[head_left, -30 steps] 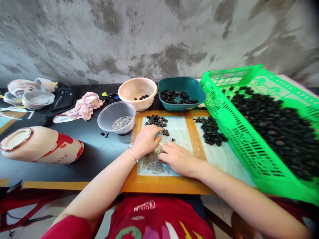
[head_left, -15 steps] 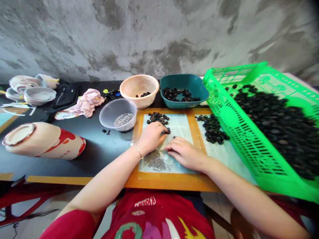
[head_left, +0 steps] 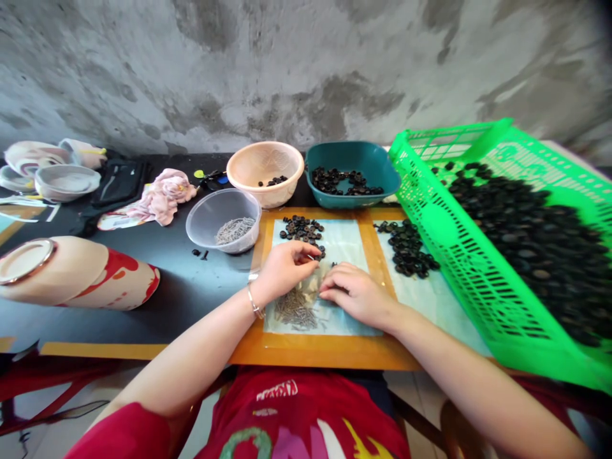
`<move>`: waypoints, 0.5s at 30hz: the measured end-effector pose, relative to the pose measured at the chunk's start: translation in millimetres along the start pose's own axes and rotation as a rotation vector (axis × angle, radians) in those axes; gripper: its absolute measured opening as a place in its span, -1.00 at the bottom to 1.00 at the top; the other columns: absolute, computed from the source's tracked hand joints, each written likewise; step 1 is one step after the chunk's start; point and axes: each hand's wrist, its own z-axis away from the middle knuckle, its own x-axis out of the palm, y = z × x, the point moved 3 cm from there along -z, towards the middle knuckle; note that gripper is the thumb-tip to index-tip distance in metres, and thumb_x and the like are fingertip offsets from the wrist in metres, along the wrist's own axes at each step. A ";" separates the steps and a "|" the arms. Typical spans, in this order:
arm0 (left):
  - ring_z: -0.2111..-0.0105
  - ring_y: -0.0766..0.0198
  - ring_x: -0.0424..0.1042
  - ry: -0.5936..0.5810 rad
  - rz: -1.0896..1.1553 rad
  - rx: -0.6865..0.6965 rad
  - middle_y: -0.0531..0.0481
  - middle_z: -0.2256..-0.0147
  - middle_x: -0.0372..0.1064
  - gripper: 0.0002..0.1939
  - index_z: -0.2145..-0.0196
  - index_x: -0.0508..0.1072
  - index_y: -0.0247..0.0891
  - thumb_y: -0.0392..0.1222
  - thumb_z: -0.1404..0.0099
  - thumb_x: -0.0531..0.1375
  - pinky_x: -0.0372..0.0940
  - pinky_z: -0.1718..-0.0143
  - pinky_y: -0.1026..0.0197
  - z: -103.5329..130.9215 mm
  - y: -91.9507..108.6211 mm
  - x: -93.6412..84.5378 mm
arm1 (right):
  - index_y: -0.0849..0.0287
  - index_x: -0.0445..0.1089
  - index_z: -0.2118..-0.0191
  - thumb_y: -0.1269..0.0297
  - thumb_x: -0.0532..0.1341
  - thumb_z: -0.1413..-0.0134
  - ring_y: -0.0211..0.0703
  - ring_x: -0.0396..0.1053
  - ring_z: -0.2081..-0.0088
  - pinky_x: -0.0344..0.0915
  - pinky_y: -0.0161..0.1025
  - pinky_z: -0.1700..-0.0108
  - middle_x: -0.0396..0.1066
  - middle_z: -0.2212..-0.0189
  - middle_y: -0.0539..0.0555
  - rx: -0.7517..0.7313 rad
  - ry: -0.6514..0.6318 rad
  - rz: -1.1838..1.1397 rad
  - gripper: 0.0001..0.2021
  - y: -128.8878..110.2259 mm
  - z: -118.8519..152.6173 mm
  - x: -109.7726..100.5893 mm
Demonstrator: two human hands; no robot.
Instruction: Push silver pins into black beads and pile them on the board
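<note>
My left hand (head_left: 282, 268) is over the left white sheet (head_left: 351, 239), its thumb and fingers curled toward each other beside a small pile of black round pieces (head_left: 302, 228). Whatever lies between those fingertips is too small to make out. Close by on the right, my right hand (head_left: 356, 293) rests low over the same sheet with its fingers curled and pressed together. Its grip hides what it holds, if anything. A heap of thin metal pins (head_left: 297, 311) lies just below both hands.
Behind the sheet stand a clear bowl (head_left: 198, 223) of pins, a peach bowl (head_left: 243, 166) and a teal basin (head_left: 351, 152) with black pieces. At right, a green crate (head_left: 444, 236) holds many more, beside another black pile (head_left: 414, 248). A large flask (head_left: 81, 271) lies at left.
My left hand has drawn slightly back from the black pieces, its thumb and fingers now showing more clearly. My right hand has barely moved. The view has shifted a little.
</note>
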 end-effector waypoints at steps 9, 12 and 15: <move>0.32 0.24 0.55 -0.112 0.205 -0.065 -0.08 0.29 0.58 -0.78 0.24 0.59 -0.30 -0.24 -0.11 0.31 0.43 0.25 0.21 5.6 5.8 7.1 | 0.15 0.46 0.35 0.26 0.25 -0.14 -0.19 0.39 0.37 0.31 -0.24 0.29 0.47 0.43 0.01 0.338 0.319 -0.235 -0.90 9.8 -2.7 -18.4; 0.34 0.23 0.55 -0.134 0.257 -0.098 -0.09 0.31 0.59 -0.77 0.24 0.58 -0.31 -0.23 -0.10 0.33 0.43 0.29 0.22 7.8 7.4 9.2 | 0.15 0.45 0.36 0.22 0.25 -0.13 -0.18 0.39 0.38 0.30 -0.23 0.30 0.47 0.44 0.00 0.373 0.313 -0.283 -0.87 10.1 -3.8 -17.3; 0.35 0.23 0.55 -0.134 0.261 -0.103 -0.10 0.31 0.59 -0.76 0.24 0.58 -0.31 -0.21 -0.09 0.34 0.42 0.30 0.22 8.2 7.7 9.2 | 0.15 0.44 0.37 0.22 0.25 -0.13 -0.19 0.39 0.39 0.31 -0.23 0.30 0.47 0.44 0.01 0.381 0.319 -0.283 -0.87 9.5 -4.0 -17.1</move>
